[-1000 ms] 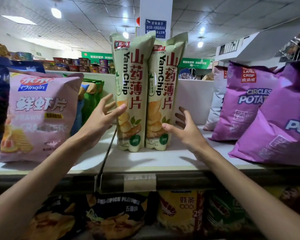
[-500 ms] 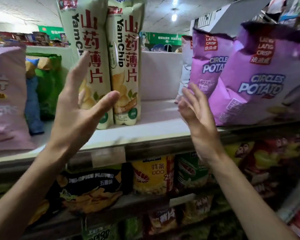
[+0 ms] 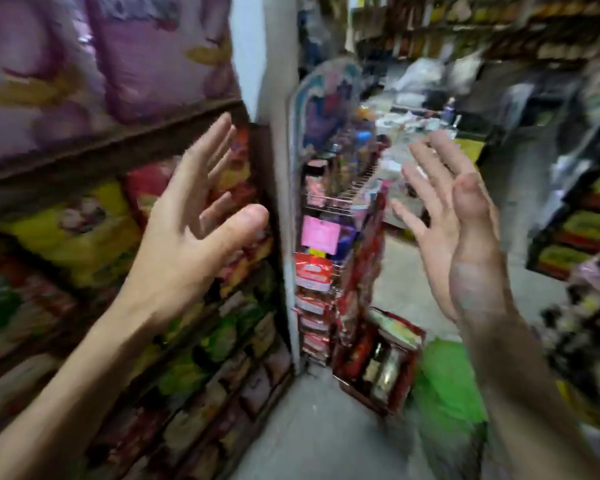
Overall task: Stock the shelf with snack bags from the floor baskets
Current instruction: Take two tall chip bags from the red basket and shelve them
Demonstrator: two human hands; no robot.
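1. Purple glossy snack bags (image 3: 101,64) are sitting on the upper tier of the dark-edged shop shelf (image 3: 118,150), at the upper left, heavily blurred.
2. Yellow, red and green packets (image 3: 84,230) are filling the tiers below.
3. The bare left hand (image 3: 184,244) is hovering before those lower tiers, fingers straight and spread, holding nothing.
4. The bare right hand (image 3: 454,237) is hovering over the aisle, well apart from the left, fingers splayed wide, gripping nothing.
5. A tall wire rack of red packets (image 3: 317,271) is standing at the shelf's end, a red box of bottles (image 3: 378,362) sitting beside its foot.
6. A bright green blurred shape (image 3: 444,386) is lying on the grey floor (image 3: 309,427) near that box; whether it is a basket I cannot tell
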